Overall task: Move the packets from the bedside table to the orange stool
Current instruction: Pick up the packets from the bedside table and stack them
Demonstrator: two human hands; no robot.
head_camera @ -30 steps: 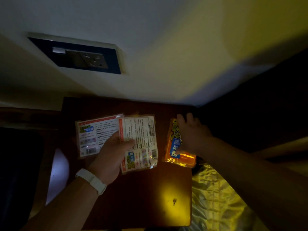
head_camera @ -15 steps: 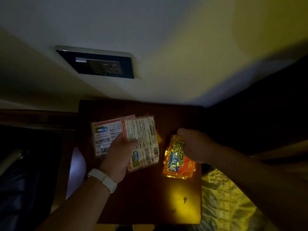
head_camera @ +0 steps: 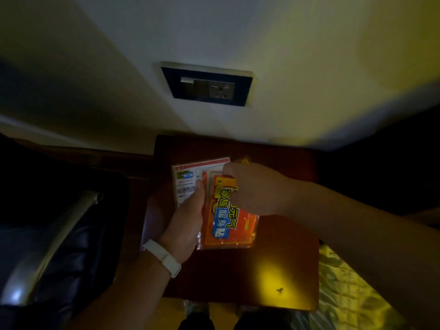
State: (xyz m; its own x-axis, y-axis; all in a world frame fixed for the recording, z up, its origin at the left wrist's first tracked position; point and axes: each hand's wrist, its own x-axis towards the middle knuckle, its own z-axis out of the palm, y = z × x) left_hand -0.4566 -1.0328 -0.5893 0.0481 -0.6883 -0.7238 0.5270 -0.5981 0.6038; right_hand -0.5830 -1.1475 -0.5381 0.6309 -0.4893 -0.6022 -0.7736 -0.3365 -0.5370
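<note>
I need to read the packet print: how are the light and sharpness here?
Head view: dim room; a yellow glare patch lies on the dark red-brown bedside table; bold characters on the orange foil packet read clearly; small print on the white paper-faced packet is blurred.

Mostly hidden under the orange packet [head_camera: 228, 215] and right hand [head_camera: 254, 189]: white packets [head_camera: 188, 177]; small print unreadable.
</note>
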